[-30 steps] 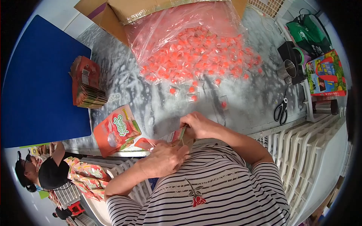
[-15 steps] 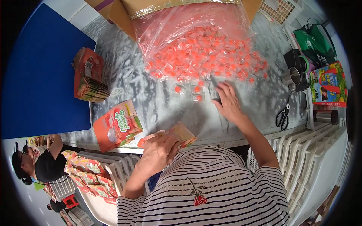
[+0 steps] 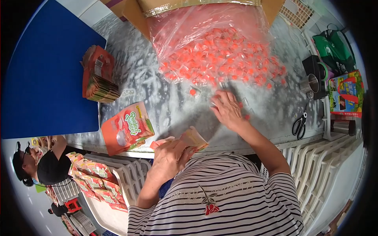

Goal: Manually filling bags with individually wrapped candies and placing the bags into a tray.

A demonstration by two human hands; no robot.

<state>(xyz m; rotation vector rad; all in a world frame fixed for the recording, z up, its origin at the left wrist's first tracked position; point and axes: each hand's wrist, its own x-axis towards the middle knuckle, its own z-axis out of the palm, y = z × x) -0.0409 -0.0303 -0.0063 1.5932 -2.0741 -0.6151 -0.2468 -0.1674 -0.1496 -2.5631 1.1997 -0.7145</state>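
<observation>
My left hand [image 3: 170, 157] grips a red packaging pouch [image 3: 193, 140] near the table's front edge. The pouch's mouth appears parted and points up and right. My right hand [image 3: 227, 110] lies palm down on the table just below a heap of individually wrapped red candies [image 3: 220, 59]. Its fingers are stretched out and slightly bent; whatever is under the palm is hidden. One loose wrapped candy [image 3: 192, 92] sits left of the fingertips. Other loose candies [image 3: 247, 117] lie along the hand's right side. Flat pouches [image 3: 125, 131] rest on the table left of my left hand.
A stack of pouches [image 3: 100, 74] stands beside a blue board [image 3: 51, 74]. Behind the candies is a lined cardboard box [image 3: 136, 17]. Black scissors [image 3: 299, 126] and a metal cup [image 3: 309, 83] are at right. Filled pouches lie on a white tray [image 3: 103, 214]; a co-worker [image 3: 51, 165] is at far left.
My right hand has moved left over the spot where loose candies lay, and candies now show on its right. The left hand keeps its hold on the pouch. The whole view has shifted slightly.
</observation>
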